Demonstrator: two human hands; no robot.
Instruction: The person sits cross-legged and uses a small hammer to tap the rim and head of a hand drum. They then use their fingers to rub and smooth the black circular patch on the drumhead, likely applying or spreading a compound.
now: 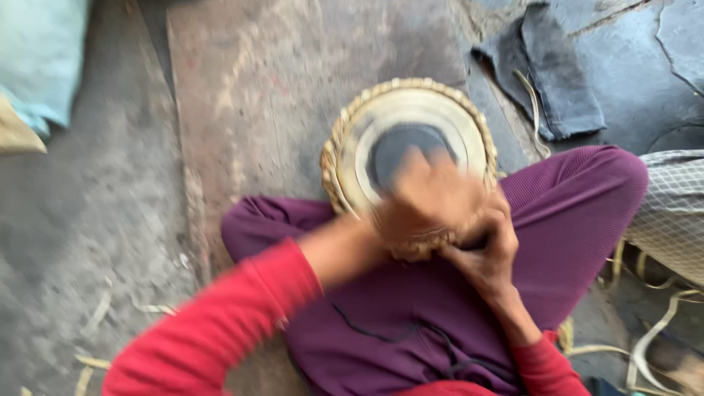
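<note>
Drum (411, 139) sits in the lap; left hand (429, 194), blurred, grip unclear, works its head; right hand (484, 249) clasps the woven rim, steadying.

Floor workshop: scattered cane strips (645, 345)

One head-worn camera looks steeply down, close over the lap, though somewhat motion-blurred.
</note>
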